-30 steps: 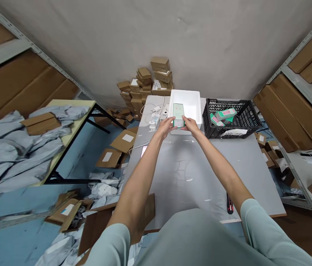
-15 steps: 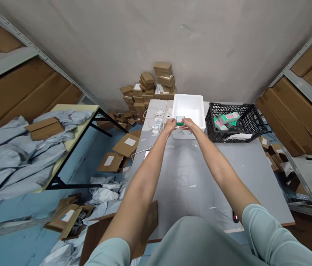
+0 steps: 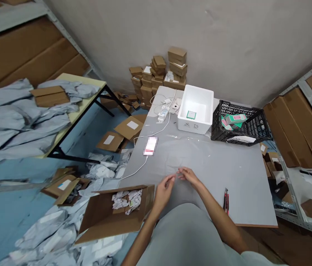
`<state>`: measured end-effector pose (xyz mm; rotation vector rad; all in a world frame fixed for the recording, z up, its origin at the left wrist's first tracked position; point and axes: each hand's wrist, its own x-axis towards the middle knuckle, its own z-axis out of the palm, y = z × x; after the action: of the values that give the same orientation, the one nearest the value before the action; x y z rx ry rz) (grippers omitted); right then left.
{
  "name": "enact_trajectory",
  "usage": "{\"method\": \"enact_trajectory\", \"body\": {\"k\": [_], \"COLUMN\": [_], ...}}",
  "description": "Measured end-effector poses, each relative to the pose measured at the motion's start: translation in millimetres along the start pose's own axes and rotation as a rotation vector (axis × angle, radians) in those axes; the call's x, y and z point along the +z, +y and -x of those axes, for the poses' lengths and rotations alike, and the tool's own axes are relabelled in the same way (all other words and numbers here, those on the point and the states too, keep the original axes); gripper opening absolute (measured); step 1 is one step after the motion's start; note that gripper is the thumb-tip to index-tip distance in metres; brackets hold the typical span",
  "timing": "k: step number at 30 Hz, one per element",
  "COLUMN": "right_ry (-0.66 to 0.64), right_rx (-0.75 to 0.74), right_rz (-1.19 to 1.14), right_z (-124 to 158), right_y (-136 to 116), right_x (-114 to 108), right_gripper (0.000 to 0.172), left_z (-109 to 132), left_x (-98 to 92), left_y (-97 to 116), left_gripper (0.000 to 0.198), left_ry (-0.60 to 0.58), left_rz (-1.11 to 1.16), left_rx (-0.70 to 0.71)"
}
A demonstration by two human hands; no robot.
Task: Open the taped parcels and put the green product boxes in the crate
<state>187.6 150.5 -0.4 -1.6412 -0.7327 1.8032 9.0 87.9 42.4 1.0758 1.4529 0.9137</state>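
Near the table's front edge, my left hand point(image 3: 164, 189) and my right hand point(image 3: 188, 175) hover close together over the grey tabletop point(image 3: 200, 155). Both have loosely bent fingers, parted, with nothing visible in them. Farther back stands a white foam box point(image 3: 195, 126) with handwriting on its front. Inside it lies a small flat green-edged pack point(image 3: 191, 115). To its right, a black plastic crate point(image 3: 258, 123) holds several green-and-pink boxes point(image 3: 236, 118). A phone point(image 3: 150, 146) with a blurred screen lies left of my hands, a cable plugged into it.
Red-and-black cutters point(image 3: 226, 201) lie at the table's right front. A power strip point(image 3: 163, 113) with cables sits at the back left. Below the left edge stands an open carton point(image 3: 103, 210) with crumpled paper. Cardboard boxes point(image 3: 177, 61) are stacked by the wall; grey parcels point(image 3: 14, 122) cover another table.
My hands have let go of the green-edged pack, which now lies in the white foam box. They have drawn back toward my body. The view has tilted down, showing the phone and carton.
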Motion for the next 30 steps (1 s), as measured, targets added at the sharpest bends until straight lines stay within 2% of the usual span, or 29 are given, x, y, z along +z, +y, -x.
{"method": "enact_trajectory", "body": {"k": [2,4,6,8,10,12,14,16,18,20,22,24,25,27,30], "right_ry": [-0.074,-0.131,-0.176,-0.208,-0.224,-0.222,-0.227,-0.250,-0.277,-0.295,-0.287,-0.276,-0.281,-0.286,-0.241], "right_rx": [0.044,0.061,0.078,0.089,0.076,0.052,0.040,0.039,0.047,0.063,0.089,0.112,0.114,0.106,0.064], "right_rz": [0.034,0.091,0.153,0.200,0.237,0.286,0.335,0.367,0.385,0.399,0.419,0.439,0.450,0.480,0.551], "right_z": [14.1,26.5,37.4,46.4,53.1,58.2,63.5,70.2,77.4,83.2,86.3,87.2,87.4,88.7,94.2], "right_y": [40.9,69.2,84.8,89.9,88.5,83.8,78.4,73.6,70.4,69.3,70.6,73.4,75.1,77.9,77.9], "right_x": [14.6,28.4,39.9,49.1,56.9,64.0,70.7,77.6,85.9,96.8,110.2,124.8,132.0,144.8,159.2], "right_gripper": [0.028,0.036,0.042,0.046,0.049,0.052,0.057,0.064,0.074,0.088,0.104,0.112,0.111,0.097,0.069], "left_z": [51.0,89.4,115.7,133.9,148.3,160.8,169.3,170.0,161.0,143.9,123.1,104.2,97.0,89.6,98.6], "left_x": [-1.2,-1.2,-5.1,-17.9,-42.3,-76.6,-116.3,-156.2,-191.6,-218.8,-236.7,-246.1,-248.5,-251.2,-257.8], "left_y": [-26.7,-50.3,-70.5,-89.1,-108.7,-129.7,-148.4,-160.3,-163.0,-157.5,-147.6,-137.5,-133.3,-127.8,-127.4], "left_gripper": [0.043,0.040,0.038,0.036,0.036,0.034,0.037,0.042,0.051,0.057,0.059,0.061,0.062,0.054,0.038], "left_ry": [-0.028,-0.057,-0.065,-0.044,0.004,0.077,0.258,0.492,0.731,0.866,0.885,0.808,0.741,0.630,0.587], "left_rz": [-0.039,-0.033,-0.025,-0.048,-0.112,-0.160,-0.179,-0.150,-0.077,-0.006,0.046,0.085,0.084,0.033,-0.091], "left_rx": [-0.052,-0.158,-0.245,-0.278,-0.283,-0.335,-0.487,-0.538,-0.494,-0.386,-0.268,-0.236,-0.238,-0.243,-0.253]}}
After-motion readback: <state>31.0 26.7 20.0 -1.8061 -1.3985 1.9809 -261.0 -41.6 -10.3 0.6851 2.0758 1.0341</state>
